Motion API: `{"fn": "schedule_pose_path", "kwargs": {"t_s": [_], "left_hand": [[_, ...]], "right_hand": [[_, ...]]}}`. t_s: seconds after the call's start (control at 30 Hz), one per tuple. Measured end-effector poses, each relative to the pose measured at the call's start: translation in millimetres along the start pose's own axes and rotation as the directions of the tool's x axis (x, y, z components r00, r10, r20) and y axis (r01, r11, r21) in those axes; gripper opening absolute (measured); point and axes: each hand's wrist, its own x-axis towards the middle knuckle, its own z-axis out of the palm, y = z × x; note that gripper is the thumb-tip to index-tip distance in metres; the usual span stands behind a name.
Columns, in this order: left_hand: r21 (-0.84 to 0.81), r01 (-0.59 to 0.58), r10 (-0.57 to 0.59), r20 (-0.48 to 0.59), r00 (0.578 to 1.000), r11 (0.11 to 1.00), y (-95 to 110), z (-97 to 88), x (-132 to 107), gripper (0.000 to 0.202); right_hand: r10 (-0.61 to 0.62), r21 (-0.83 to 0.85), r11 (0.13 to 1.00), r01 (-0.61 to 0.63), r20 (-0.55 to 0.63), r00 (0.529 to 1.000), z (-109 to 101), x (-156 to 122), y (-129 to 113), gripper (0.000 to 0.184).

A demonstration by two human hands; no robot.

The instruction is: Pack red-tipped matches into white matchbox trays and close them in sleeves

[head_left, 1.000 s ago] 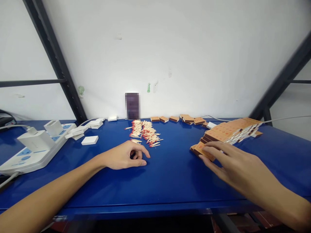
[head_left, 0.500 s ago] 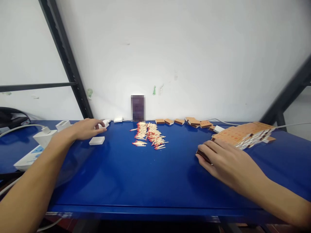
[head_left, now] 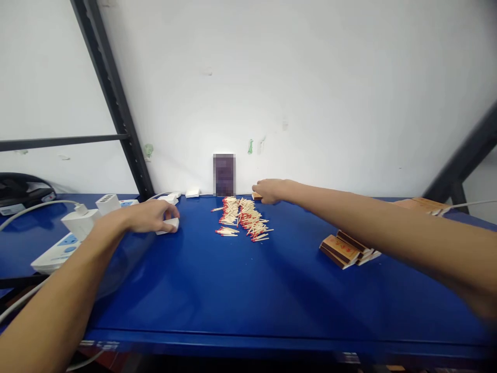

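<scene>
Blue surface (head_left: 233, 295): left hand (head_left: 153, 215) clamped on white box (head_left: 174, 223), right hand (head_left: 272, 190) at matchbox (head_left: 256, 196), grip unclear; risk: forearm (head_left: 361, 211) toppling stacked matchboxes (head_left: 340, 248).

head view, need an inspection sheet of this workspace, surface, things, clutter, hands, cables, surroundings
Surface: blue tabletop, shiny.
Things in hand or near: white box at the left hand; orange-brown box at the right hand; loose red-tipped matches piled between; orange-brown stack at right, partly hidden.
Clutter: power strip with white chargers, left.
Hands: left hand grips the white box; right hand reaches the orange-brown box by the wall, grip unclear.
Cables: white cable at a charger; another far right.
Surroundings: pale marked wall, dark metal posts, pixelated upright panel.
</scene>
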Motion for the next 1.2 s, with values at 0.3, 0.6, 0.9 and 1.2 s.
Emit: {"fn": "schedule_pose_path", "kwargs": {"t_s": [0.3, 0.6, 0.9, 1.2], "left_hand": [[-0.649, -0.542, 0.529, -0.243, 0.813, 0.534, 94.5, 29.0, -11.8, 0.031], [-0.560, -0.691, 0.586, -0.395, 0.708, 0.457, 115.6, 62.9, -17.0, 0.036], [-0.296, -0.654, 0.611, -0.235, 0.756, 0.696, 105.9, 53.1, -20.6, 0.037], [-0.316, -0.657, 0.629, -0.200, 0.751, 0.685, 94.9, 46.1, -12.6, 0.023]], "right_hand": [[0.052, 0.063, 0.996, -0.058, 0.083, 0.995, 20.1, 36.3, 5.0, 0.051], [0.074, 0.055, 0.995, -0.080, 0.101, 0.992, -15.5, -25.0, 4.0, 0.059], [-0.030, 0.053, 0.998, 0.020, 0.203, 0.979, 7.0, -115.1, -27.1, 0.054], [-0.161, 0.094, 0.967, 0.239, -0.500, 0.851, 21.0, -123.5, -35.1, 0.018]]}}
